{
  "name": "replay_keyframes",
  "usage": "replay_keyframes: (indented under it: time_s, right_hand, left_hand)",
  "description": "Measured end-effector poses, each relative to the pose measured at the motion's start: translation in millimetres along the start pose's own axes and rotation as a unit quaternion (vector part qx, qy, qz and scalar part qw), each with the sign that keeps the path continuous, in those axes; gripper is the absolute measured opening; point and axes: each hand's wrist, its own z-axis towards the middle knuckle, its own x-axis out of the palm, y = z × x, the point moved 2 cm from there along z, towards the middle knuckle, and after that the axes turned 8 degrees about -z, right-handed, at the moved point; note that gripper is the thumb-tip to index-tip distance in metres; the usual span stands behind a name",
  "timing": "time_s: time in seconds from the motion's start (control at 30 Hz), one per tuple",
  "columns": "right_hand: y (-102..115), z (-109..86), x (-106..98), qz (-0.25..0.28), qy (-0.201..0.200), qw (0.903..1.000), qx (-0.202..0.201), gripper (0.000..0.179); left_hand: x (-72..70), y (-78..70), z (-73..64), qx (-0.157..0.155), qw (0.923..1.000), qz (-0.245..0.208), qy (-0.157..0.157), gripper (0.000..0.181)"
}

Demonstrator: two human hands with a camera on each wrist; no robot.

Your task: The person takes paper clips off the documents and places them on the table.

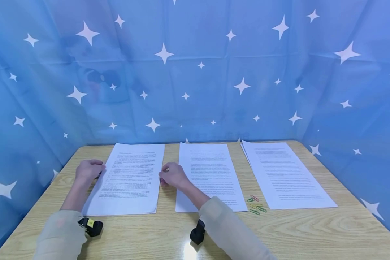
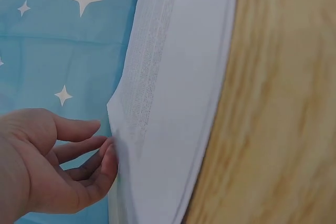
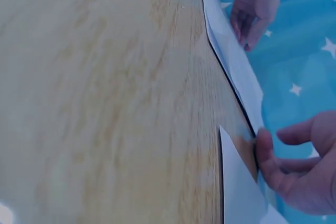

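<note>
A stack of printed sheets (image 1: 128, 177) lies at the left of the table, between my two hands. My left hand (image 1: 87, 169) touches the stack's left edge; in the left wrist view, loosely bent fingertips (image 2: 109, 163) meet the paper edge while the thumb stays apart. At the opposite edge, my right hand (image 1: 173, 175) has its fingers against the side of the stack. The right wrist view shows that hand's thumb (image 3: 296, 132) off the paper. Beneath the right wrist is a second printed stack (image 1: 211, 173).
A third set of printed sheets (image 1: 289, 173), slightly fanned at its left edge, lies on the right. Several coloured paper clips (image 1: 254, 206) lie between it and the middle stack. A blue star-patterned curtain (image 1: 195, 72) rises behind the wooden table (image 1: 143, 234).
</note>
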Motion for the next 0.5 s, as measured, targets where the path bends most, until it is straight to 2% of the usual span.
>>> replay_keyframes:
  time_s: [0.1, 0.17, 0.33, 0.5]
  right_hand:
    - [0, -1.8, -4, -0.009, -0.003, 1.0000, -0.001, 0.026]
    - [0, -3.0, -7, -0.014, -0.004, 0.9999, -0.004, 0.026]
    - [2, -5.0, -15, -0.019, -0.002, 0.9995, -0.027, 0.029]
    - [0, -7.3, -26, -0.021, 0.002, 0.9983, -0.054, 0.030]
  left_hand:
    - [-1.0, -1.6, -1.3, -0.009, 0.9999, -0.011, -0.004, 0.048]
    - [-1.9, -3.2, -3.0, -0.004, 0.9999, -0.012, -0.008, 0.047]
    - [-1.8, -7.7, -7.7, 0.026, 0.9996, -0.003, -0.006, 0.046]
    - [1.8, -16.5, -16.3, 0.066, 0.9977, 0.010, 0.009, 0.044]
